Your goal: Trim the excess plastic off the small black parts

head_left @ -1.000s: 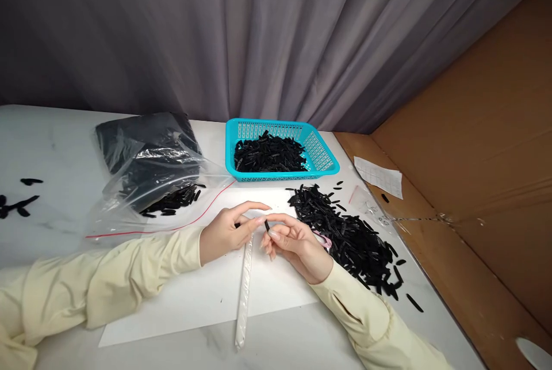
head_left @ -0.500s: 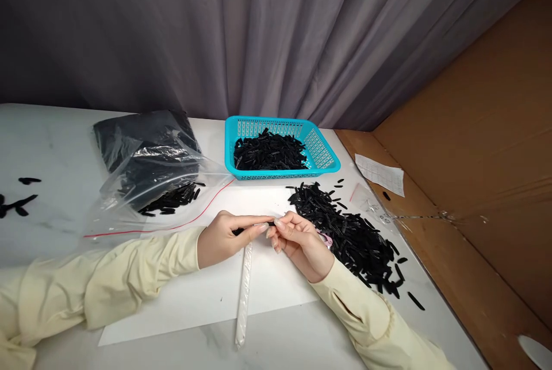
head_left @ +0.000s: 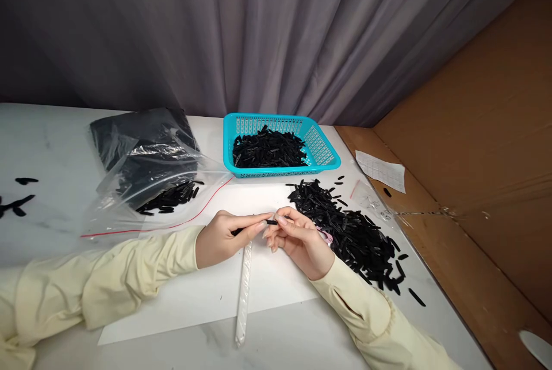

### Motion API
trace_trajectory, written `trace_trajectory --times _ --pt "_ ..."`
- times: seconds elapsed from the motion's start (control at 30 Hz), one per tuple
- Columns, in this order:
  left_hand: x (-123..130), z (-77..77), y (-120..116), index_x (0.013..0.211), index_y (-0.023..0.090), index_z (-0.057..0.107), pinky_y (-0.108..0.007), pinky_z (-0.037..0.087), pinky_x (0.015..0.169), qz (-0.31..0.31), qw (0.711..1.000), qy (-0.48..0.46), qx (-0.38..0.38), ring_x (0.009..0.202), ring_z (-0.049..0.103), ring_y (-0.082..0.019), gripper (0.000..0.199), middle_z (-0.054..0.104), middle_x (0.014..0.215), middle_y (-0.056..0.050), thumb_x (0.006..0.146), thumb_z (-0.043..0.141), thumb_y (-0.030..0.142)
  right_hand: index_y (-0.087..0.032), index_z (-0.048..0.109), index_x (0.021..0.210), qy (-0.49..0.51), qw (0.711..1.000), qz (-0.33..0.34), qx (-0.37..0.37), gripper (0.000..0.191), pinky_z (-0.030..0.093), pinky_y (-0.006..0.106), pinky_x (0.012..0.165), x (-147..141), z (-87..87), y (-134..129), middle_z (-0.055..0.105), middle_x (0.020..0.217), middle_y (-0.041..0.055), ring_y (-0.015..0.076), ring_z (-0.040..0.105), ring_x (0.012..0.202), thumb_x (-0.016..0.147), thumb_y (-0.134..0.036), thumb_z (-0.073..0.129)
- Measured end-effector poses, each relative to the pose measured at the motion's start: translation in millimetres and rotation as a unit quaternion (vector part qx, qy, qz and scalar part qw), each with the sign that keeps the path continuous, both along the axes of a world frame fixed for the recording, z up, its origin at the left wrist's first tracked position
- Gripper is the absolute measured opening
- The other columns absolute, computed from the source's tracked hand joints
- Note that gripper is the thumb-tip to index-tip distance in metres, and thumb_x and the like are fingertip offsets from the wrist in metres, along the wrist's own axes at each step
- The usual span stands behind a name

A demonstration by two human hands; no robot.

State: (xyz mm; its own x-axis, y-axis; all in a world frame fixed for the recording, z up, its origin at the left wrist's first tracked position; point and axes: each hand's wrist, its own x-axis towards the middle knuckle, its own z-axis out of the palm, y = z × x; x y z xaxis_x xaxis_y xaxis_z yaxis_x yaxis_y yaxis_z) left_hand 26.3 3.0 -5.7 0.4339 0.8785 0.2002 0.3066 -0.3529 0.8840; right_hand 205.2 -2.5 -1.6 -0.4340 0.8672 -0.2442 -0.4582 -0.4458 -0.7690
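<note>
My left hand pinches a small black strip between thumb and fingers, and more black shows in its palm. On the strip's other end, my right hand is closed with thumb and forefinger. Both hands meet above a white sheet. Beyond them, a turquoise basket holds a heap of black strips. A loose pile of similar strips lies right of my right hand, with a pink object partly hidden beside it.
A clear zip bag with black contents lies at the left, more black pieces at the far left. A white wrapped stick lies below my hands. Right are a cardboard wall, a paper slip and clear plastic.
More of the black strip shows between my fingertips, as my right fingertips have shifted slightly along it. The view has moved a little.
</note>
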Motion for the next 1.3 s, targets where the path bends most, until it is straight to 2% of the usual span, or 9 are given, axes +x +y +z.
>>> trace_trajectory --times 0.33,0.57,0.8,1.0,1.1,1.17,1.23,1.3 --pt "-0.9 -1.7 0.2 0.112 0.013 0.065 -0.022 0.021 0.036 -0.007 1.000 0.004 0.008 0.039 0.022 -0.007 0.034 0.031 0.044 0.006 0.085 0.048 0.024 -0.018 0.053 0.076 0.000 1.000 -0.003 -0.001 0.022 0.041 0.024 0.050 -0.3 -0.2 0.2 0.068 0.064 0.0024 0.0118 0.058 0.052 0.070 -0.028 0.071" --pt "-2.7 -3.1 -0.9 0.116 0.012 0.063 -0.021 0.020 0.036 -0.019 1.000 0.014 0.021 0.039 0.021 -0.007 0.035 0.024 0.045 0.007 0.087 0.048 0.023 -0.017 0.054 0.076 -0.007 1.000 -0.013 -0.001 0.020 0.036 0.021 0.044 0.3 -2.2 0.1 0.062 0.054 -0.0011 0.0084 0.050 0.043 0.070 -0.026 0.071" --pt "-1.6 -2.2 0.0 0.115 0.010 0.062 -0.021 0.020 0.037 -0.023 0.999 0.003 0.028 0.040 0.019 -0.007 0.035 0.023 0.044 0.008 0.086 0.048 0.023 -0.018 0.055 0.078 -0.008 1.000 -0.016 -0.006 0.021 0.036 0.023 0.047 1.0 -0.1 -0.3 0.063 0.057 -0.0007 0.0094 0.050 0.046 0.067 -0.023 0.072" --pt "-1.1 1.5 1.0 0.117 0.009 0.061 -0.020 0.021 0.040 -0.035 0.999 -0.007 0.004 0.043 0.019 -0.007 0.037 0.022 0.046 0.009 0.085 0.048 0.022 -0.018 0.055 0.079 -0.005 1.000 -0.021 -0.007 0.022 0.036 0.023 0.048 1.6 -3.6 0.5 0.064 0.057 -0.0008 0.0090 0.050 0.045 0.066 -0.021 0.072" --pt "0.3 5.5 3.3 0.118 0.009 0.059 -0.019 0.021 0.041 -0.038 0.997 -0.033 -0.066 0.043 0.020 -0.006 0.040 0.025 0.045 0.009 0.082 0.050 0.023 -0.018 0.055 0.079 -0.015 1.000 -0.023 -0.003 0.022 0.036 0.022 0.048 2.4 -2.7 -1.1 0.064 0.057 -0.0009 0.0087 0.049 0.045 0.066 -0.020 0.072" --pt "1.6 7.9 6.3 0.124 0.009 0.053 -0.018 0.021 0.038 -0.042 0.982 -0.073 -0.167 0.040 0.022 -0.006 0.047 0.028 0.042 0.010 0.081 0.052 0.029 -0.018 0.055 0.079 -0.035 0.999 -0.037 0.015 0.022 0.037 0.023 0.049 4.6 3.5 0.2 0.064 0.057 -0.0009 0.0092 0.050 0.046 0.065 -0.020 0.072" --pt "2.7 10.4 10.3 0.129 0.008 0.045 -0.017 0.018 0.034 -0.050 0.948 -0.130 -0.288 0.034 0.021 -0.005 0.056 0.029 0.039 0.012 0.081 0.053 0.034 -0.018 0.054 0.079 -0.075 0.993 -0.067 0.063 0.023 0.039 0.024 0.050 8.9 15.8 8.0 0.064 0.058 -0.0010 0.0104 0.052 0.048 0.064 -0.021 0.072" --pt "3.2 13.5 14.7 0.130 0.009 0.043 -0.016 0.014 0.031 -0.059 0.907 -0.181 -0.377 0.030 0.016 -0.004 0.056 0.029 0.036 0.012 0.082 0.050 0.036 -0.019 0.054 0.080 -0.139 0.972 -0.113 0.152 0.023 0.041 0.026 0.052 14.6 32.5 25.3 0.064 0.059 -0.0013 0.0118 0.053 0.050 0.065 -0.023 0.072"
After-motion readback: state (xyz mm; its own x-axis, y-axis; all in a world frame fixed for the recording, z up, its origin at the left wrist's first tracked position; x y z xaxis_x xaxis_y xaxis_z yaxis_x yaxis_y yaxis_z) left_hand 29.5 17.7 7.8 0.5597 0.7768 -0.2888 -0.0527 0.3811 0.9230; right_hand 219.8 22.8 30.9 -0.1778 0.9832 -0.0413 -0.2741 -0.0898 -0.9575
